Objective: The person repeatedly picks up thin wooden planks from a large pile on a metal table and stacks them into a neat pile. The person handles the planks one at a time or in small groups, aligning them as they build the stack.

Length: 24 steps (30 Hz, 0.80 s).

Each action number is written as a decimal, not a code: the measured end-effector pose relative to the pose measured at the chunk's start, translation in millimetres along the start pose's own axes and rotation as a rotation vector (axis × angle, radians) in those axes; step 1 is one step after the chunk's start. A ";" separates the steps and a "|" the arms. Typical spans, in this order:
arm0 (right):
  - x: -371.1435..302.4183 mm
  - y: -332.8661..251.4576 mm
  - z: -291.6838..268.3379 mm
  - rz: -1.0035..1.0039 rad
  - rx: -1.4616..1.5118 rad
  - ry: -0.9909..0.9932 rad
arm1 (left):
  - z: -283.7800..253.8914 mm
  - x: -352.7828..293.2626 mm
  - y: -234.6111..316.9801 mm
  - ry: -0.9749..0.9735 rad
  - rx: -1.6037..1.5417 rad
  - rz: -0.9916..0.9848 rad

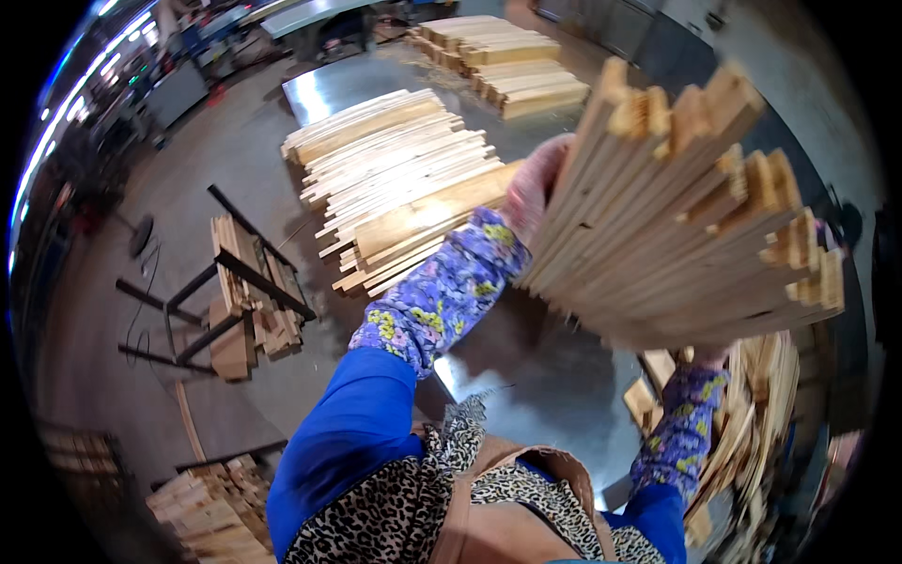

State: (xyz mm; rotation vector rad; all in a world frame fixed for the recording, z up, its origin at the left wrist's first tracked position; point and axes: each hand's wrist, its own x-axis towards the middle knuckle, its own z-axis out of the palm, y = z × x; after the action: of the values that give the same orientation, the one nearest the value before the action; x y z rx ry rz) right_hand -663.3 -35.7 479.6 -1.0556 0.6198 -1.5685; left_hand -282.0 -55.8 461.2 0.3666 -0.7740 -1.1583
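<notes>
A thick bundle of wooden strips (pixel 648 235) is lifted off the table between my two hands, tilted, with the uneven strip ends toward the upper right. My left hand (pixel 537 183), in a pinkish glove, presses on the bundle's left side. Beneath its lower edge is my right hand (pixel 707 357), mostly hidden by the wood. Both forearms wear purple floral sleeve covers over blue sleeves. To the left of the bundle, rows of loose wooden strips (pixel 404 188) and a wider board (pixel 427 214) lie side by side on the metal table (pixel 526 376).
Stacked wood (pixel 498 56) sits at the far side. A dark metal frame rack (pixel 235 273) holding strips stands on the floor at left. More wood pieces (pixel 211 512) lie at lower left, and a pile of thin offcuts (pixel 761 414) at lower right. Machines line the back left.
</notes>
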 end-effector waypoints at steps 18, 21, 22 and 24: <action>-351.7 210.4 -25.0 0.510 -0.419 0.517 | -226.5 -300.2 6.1 0.018 0.783 -0.789; -363.0 210.3 -13.7 0.654 -0.012 0.575 | -229.7 -312.5 1.5 0.060 0.377 -0.824; -361.7 209.4 -9.3 0.634 0.097 0.560 | -227.9 -313.7 -1.3 0.058 0.323 -0.793; -360.2 213.2 0.5 0.595 0.339 0.475 | -228.6 -301.8 -5.5 0.081 0.427 -0.862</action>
State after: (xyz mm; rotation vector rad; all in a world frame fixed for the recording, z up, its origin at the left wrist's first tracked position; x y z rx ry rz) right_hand -555.0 249.9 193.4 -0.1982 0.8549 -1.3197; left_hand -179.5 190.5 192.4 1.1770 -0.8105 -1.7553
